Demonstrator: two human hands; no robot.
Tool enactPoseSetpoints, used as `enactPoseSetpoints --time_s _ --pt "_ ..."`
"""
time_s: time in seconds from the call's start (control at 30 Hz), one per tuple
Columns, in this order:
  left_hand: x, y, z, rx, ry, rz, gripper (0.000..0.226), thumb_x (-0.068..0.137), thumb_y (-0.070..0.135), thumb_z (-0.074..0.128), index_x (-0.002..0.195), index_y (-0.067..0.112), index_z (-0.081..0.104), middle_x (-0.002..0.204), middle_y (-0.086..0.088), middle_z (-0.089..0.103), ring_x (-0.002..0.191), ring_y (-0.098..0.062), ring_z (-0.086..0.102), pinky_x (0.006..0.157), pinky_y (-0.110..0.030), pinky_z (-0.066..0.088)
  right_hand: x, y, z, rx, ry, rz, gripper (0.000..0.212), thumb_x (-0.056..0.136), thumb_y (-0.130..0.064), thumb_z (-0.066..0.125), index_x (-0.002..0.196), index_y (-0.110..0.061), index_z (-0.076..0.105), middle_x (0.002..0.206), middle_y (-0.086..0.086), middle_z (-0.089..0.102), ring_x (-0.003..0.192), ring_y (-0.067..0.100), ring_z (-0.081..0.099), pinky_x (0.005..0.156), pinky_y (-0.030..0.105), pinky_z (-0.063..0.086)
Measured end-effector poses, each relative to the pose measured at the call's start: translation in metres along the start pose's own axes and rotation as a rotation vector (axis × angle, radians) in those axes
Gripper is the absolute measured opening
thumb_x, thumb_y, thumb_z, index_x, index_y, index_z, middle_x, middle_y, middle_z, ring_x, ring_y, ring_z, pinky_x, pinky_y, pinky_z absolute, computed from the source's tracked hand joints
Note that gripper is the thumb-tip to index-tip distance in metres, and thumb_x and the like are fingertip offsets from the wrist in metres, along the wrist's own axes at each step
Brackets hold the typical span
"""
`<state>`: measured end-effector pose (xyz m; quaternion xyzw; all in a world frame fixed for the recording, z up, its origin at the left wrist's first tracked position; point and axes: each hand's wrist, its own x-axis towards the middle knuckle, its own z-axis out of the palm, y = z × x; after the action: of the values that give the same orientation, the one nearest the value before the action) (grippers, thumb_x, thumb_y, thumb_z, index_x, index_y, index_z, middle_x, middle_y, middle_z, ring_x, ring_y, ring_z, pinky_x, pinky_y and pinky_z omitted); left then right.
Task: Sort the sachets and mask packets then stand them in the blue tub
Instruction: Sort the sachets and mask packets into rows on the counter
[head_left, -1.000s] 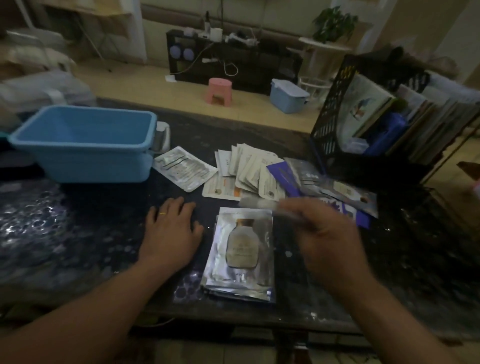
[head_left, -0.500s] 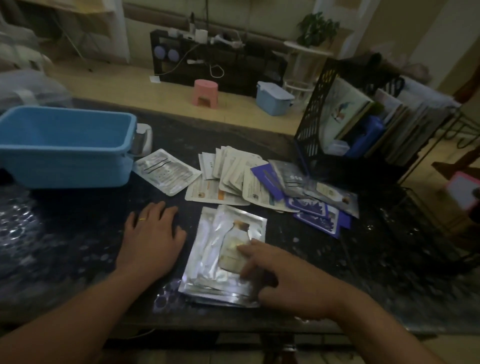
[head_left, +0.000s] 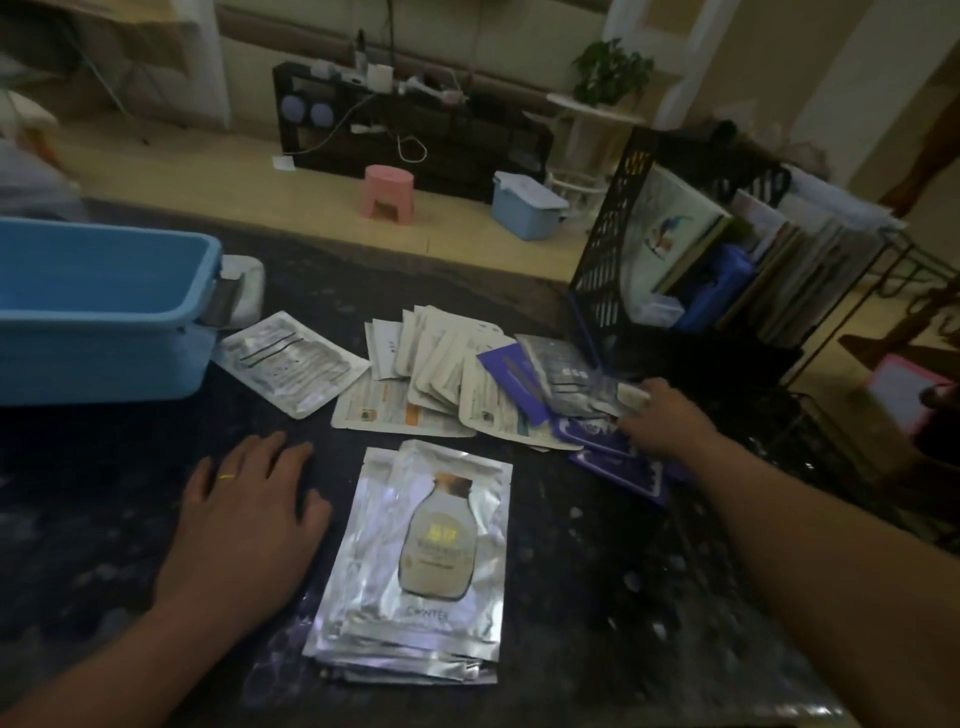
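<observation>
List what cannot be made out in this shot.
Head view only:
blue tub: left part cut off by the frame edge.
right hand: fingertips blurred by motion, so a grip on the purple packets cannot be told.
silver packet stack: count hidden under the top packet.
white sachets: print too small and dim to read.

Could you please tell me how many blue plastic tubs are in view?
2: the open blue tub on the table at left, and a lidded blue tub on the floor beyond, right of the pink stool.
</observation>
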<state>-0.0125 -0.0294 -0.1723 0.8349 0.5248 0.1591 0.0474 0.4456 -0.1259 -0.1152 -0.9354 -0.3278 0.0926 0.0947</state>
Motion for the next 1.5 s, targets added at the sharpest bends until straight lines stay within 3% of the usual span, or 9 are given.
enactPoseSetpoints --time_s 0.1,0.37,0.57,0.73,0.83,1.0,1.13,1.23,1.5 --pt "-0.001 0.001 0.000 -0.003 0.002 0.004 0.058 0.088 0.045 0.041 0.138 0.023 0.063 0.150 -0.005 0.057 0.146 -0.028 0.045 0.121 -0.060 0.027 0.010 -0.003 0.006 -0.187 -0.062 -0.065 0.067 0.094 -0.064 0.053 0.138 -0.014 0.052 0.136 0.016 0.065 0.121 0.038 0.065 0.099 0.043 0.050" --pt "-0.001 0.003 -0.003 -0.005 -0.009 0.004 0.059 0.089 0.046 0.041 0.140 0.024 0.062 0.151 -0.005 0.056 0.147 -0.027 0.044 0.122 -0.059 0.026 -0.011 0.009 -0.005 -0.460 0.111 -0.221 0.031 0.097 -0.027 0.060 0.123 -0.016 0.047 0.106 0.015 0.071 0.094 0.037 0.071 0.081 0.044 0.058" --pt "0.000 0.004 -0.003 -0.024 -0.025 -0.017 0.052 0.096 0.044 0.051 0.145 0.027 0.058 0.155 -0.003 0.053 0.150 -0.025 0.039 0.124 -0.058 0.023 -0.057 0.014 -0.057 0.732 0.333 0.212 0.021 0.084 -0.029 0.069 0.098 -0.013 0.066 0.100 0.012 0.071 0.095 0.034 0.069 0.091 0.056 0.059" --pt "0.001 0.005 -0.006 -0.035 -0.031 -0.032 0.051 0.096 0.041 0.058 0.145 0.026 0.059 0.155 -0.003 0.052 0.150 -0.025 0.039 0.124 -0.058 0.023 -0.155 -0.025 -0.071 1.527 -0.226 0.317 0.022 0.105 -0.015 0.055 0.114 -0.002 0.071 0.097 0.017 0.080 0.079 0.032 0.079 0.066 0.051 0.066" --pt "0.000 0.005 -0.009 -0.038 -0.034 -0.033 0.051 0.096 0.041 0.057 0.145 0.026 0.059 0.157 -0.003 0.051 0.151 -0.025 0.039 0.125 -0.057 0.023 -0.202 -0.042 -0.070 1.295 -0.118 0.026 0.021 0.107 -0.014 0.057 0.110 -0.007 0.076 0.093 0.015 0.080 0.070 0.017 0.079 0.060 0.032 0.064" --pt "-0.001 0.005 -0.013 -0.037 -0.038 -0.029 0.051 0.096 0.043 0.053 0.145 0.026 0.058 0.158 -0.003 0.050 0.151 -0.025 0.038 0.126 -0.056 0.022 -0.228 -0.049 -0.060 0.695 0.334 -0.432 0.034 0.101 -0.008 0.065 0.112 -0.035 0.081 0.105 -0.022 0.078 0.097 -0.005 0.073 0.088 0.016 0.055" --pt "-0.001 0.005 -0.010 -0.032 -0.023 -0.020 0.050 0.095 0.042 0.054 0.142 0.026 0.060 0.156 -0.003 0.051 0.149 -0.025 0.040 0.125 -0.057 0.024 -0.251 -0.071 -0.051 0.936 0.090 -0.361 0.044 0.107 -0.008 0.047 0.115 -0.040 0.077 0.107 -0.034 0.072 0.101 -0.014 0.065 0.087 0.011 0.052" --pt "-0.001 0.004 -0.008 -0.030 -0.019 -0.018 0.050 0.094 0.041 0.054 0.141 0.026 0.060 0.156 -0.003 0.052 0.149 -0.025 0.041 0.125 -0.057 0.025 -0.256 -0.087 -0.038 1.142 -0.027 -0.234 0.033 0.104 -0.008 0.056 0.116 -0.027 0.080 0.106 -0.013 0.080 0.100 0.014 0.076 0.088 0.037 0.063" --pt "-0.001 0.006 -0.009 -0.032 -0.032 -0.025 0.051 0.097 0.043 0.050 0.145 0.027 0.056 0.160 -0.002 0.048 0.152 -0.023 0.036 0.127 -0.056 0.020 -0.251 -0.112 -0.007 1.329 -0.118 -0.139 0.010 0.099 -0.010 0.068 0.104 -0.009 0.076 0.097 0.013 0.079 0.088 0.031 0.076 0.074 0.038 0.065"
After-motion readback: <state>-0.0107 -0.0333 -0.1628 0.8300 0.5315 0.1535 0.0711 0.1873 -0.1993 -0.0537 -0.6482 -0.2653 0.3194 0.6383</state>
